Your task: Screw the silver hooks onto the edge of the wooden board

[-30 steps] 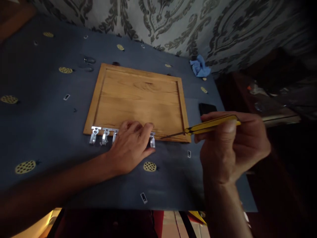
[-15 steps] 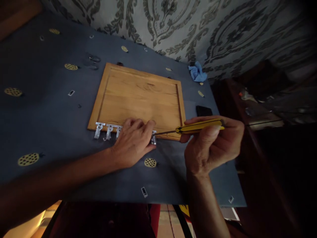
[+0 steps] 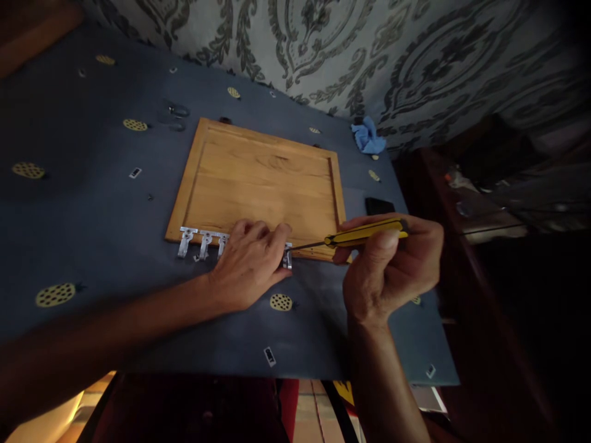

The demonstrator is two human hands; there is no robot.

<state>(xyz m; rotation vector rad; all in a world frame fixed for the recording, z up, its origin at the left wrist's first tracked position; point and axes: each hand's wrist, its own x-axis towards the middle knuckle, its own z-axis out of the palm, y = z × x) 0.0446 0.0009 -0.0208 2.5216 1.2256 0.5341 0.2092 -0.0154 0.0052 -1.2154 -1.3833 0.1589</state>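
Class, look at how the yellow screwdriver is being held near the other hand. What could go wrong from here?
1. The tip of the screwdriver, held in the right hand, is very close to the left hand; a slip might jab it.
2. A slip could also scratch the wooden board, since the shaft lies low over its edge.
3. The metal hooks might shift if the left hand, resting over them, eased off.

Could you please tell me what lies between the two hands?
In the head view, the screwdriver shaft lies there, over the near edge of the wooden panel.
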